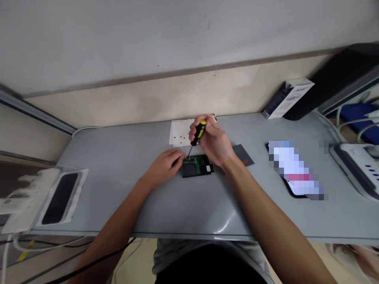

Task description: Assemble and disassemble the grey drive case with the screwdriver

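Note:
A green circuit board in a flat black housing (196, 167) lies on the grey desk, its left and upper edges near my hands. My right hand (212, 140) is wrapped round a black and yellow screwdriver (199, 132), which tilts so that its thin shaft comes down at the board's upper left corner. At that same corner my left hand (168, 165) has its thumb and fingers pressed together on the board's edge; anything small between the fingertips is hidden. Behind the board, white paper (177, 132) carries several tiny dark pieces that look like screws. Beside my right wrist lies a thin dark grey plate (244, 154).
On the left, a dark phone-shaped item (60, 197) rests on white wrapping beside a white power strip (32, 201). To the right lie a lit phone (296, 171), partly blurred, and another power strip (353, 165). A small box (288, 98) leans by a black cylinder (322, 83).

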`<state>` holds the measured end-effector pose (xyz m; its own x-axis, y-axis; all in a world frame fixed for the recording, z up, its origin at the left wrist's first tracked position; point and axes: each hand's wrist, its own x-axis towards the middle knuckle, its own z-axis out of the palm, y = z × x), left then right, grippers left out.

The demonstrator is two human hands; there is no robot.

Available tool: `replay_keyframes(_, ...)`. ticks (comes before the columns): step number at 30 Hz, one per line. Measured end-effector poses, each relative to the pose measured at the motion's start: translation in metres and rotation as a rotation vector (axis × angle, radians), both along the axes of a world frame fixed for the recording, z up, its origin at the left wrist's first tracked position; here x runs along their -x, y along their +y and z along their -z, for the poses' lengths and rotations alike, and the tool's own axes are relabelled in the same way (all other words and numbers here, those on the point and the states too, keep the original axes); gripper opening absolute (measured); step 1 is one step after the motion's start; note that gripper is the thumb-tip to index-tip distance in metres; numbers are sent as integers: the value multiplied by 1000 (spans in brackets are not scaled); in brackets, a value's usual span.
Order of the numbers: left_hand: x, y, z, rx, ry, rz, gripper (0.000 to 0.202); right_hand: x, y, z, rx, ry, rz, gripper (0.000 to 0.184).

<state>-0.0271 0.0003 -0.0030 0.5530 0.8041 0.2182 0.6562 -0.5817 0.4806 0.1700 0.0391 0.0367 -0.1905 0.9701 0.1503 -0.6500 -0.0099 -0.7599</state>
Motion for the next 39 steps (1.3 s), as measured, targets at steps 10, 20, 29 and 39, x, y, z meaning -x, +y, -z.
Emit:
replay_keyframes(10, -1, 0, -1, -3, 2, 0, 28, 4, -3, 2, -71, 39, 47, 38)
replay_keyframes(20, -2, -1, -3, 32, 23, -19, 28, 8, -9, -1, -63, 8, 13, 36)
replay_keyframes(29, -2, -2, -2, 10, 3, -7, 30, 8, -5, 0, -37, -7, 25, 41)
replay_keyframes(39, -2, -1, -3, 44, 3, -8, 28, 8, -9, -2, -31, -16, 65, 41)
